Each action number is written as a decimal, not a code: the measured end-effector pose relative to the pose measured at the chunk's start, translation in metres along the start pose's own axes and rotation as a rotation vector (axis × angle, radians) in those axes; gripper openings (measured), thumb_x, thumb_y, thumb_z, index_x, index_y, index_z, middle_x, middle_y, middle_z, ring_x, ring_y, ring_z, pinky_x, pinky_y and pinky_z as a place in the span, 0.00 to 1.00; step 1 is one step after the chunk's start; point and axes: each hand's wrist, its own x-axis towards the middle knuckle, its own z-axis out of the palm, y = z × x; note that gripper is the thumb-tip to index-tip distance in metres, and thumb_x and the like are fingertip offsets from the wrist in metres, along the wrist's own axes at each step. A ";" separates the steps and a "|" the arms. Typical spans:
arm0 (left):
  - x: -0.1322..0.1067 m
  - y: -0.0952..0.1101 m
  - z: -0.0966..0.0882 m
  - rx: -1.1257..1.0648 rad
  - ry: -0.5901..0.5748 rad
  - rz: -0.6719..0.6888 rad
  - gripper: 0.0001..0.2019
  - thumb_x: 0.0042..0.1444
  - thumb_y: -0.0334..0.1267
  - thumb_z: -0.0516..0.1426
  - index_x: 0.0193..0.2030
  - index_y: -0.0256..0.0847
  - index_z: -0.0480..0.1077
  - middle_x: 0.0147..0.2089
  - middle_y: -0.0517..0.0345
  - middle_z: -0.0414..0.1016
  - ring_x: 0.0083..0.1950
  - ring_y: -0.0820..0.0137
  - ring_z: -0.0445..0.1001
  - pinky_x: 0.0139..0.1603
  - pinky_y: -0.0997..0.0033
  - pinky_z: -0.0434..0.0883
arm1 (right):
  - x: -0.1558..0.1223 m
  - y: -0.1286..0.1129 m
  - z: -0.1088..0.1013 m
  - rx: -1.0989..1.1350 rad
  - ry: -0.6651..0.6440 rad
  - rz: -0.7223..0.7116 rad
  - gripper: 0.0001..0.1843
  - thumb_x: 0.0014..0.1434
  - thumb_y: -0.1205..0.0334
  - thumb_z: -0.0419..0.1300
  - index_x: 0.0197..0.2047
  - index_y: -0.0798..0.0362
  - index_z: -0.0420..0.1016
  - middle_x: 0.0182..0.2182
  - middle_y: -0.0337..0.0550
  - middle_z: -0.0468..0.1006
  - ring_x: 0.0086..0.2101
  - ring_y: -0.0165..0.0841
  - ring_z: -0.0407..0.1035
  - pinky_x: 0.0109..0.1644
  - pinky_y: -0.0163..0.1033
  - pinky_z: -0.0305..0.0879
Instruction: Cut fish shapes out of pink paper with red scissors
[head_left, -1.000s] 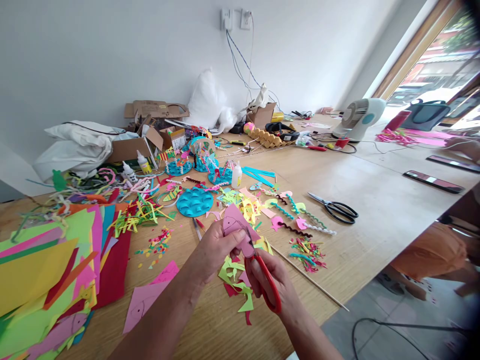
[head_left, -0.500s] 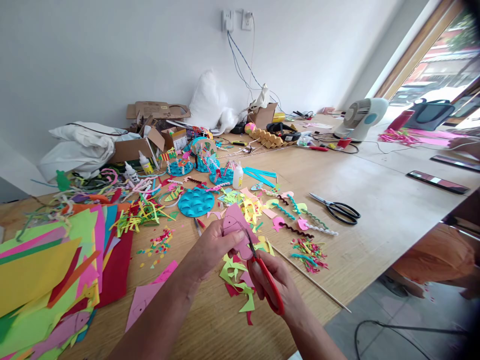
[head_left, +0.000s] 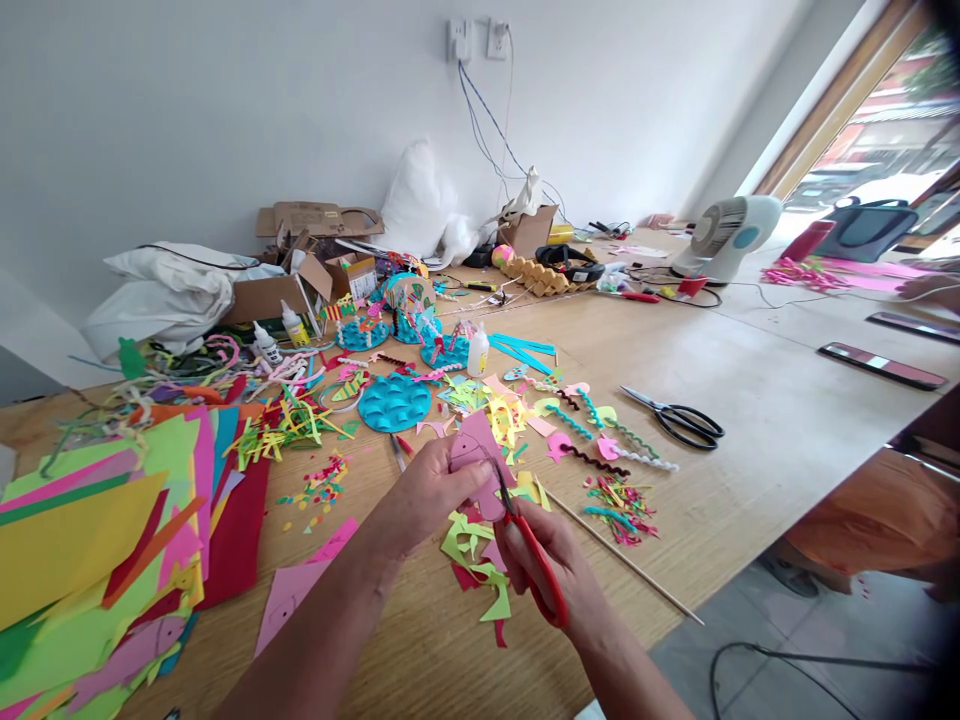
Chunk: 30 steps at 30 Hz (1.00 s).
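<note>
My left hand (head_left: 442, 490) pinches a piece of pink paper (head_left: 474, 437) with a fish outline drawn on it, thumb on top. In my right hand (head_left: 559, 560) is a pair of red-handled scissors (head_left: 553, 590), its dark blades at the right side of the pink paper. Below both hands lie yellow-green and red paper offcuts (head_left: 480, 560) on the wooden table. Another pink sheet (head_left: 281, 600) with a drawn outline rests beside my left forearm. A thin wooden stick (head_left: 622, 550) lies just right of my right hand.
Coloured paper sheets (head_left: 67, 540) pile up at the left. Black-handled scissors (head_left: 679, 420) lie at the right, past several twisted pipe cleaners (head_left: 592, 460). A blue scalloped disc (head_left: 394, 403) and a white glue bottle (head_left: 478, 352) are ahead. A fan (head_left: 731, 240) stands farther back.
The hands, paper and scissors keep almost the same pose, with the blades still at the paper's right side. The whole view has shifted very slightly.
</note>
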 end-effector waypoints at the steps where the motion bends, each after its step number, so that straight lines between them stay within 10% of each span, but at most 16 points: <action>1: 0.000 0.001 0.000 0.003 0.007 -0.010 0.05 0.48 0.36 0.54 0.26 0.37 0.67 0.22 0.65 0.63 0.23 0.78 0.59 0.22 0.79 0.57 | 0.000 0.000 0.000 0.000 0.003 0.007 0.26 0.54 0.38 0.52 0.19 0.50 0.56 0.11 0.31 0.58 0.14 0.24 0.49 0.18 0.31 0.46; 30: 0.002 0.005 -0.005 0.054 -0.062 -0.022 0.08 0.50 0.39 0.53 0.24 0.38 0.61 0.20 0.67 0.57 0.21 0.79 0.53 0.22 0.78 0.52 | -0.002 0.002 -0.002 -0.010 -0.020 0.026 0.25 0.55 0.38 0.51 0.21 0.51 0.58 0.11 0.30 0.58 0.14 0.24 0.50 0.18 0.31 0.45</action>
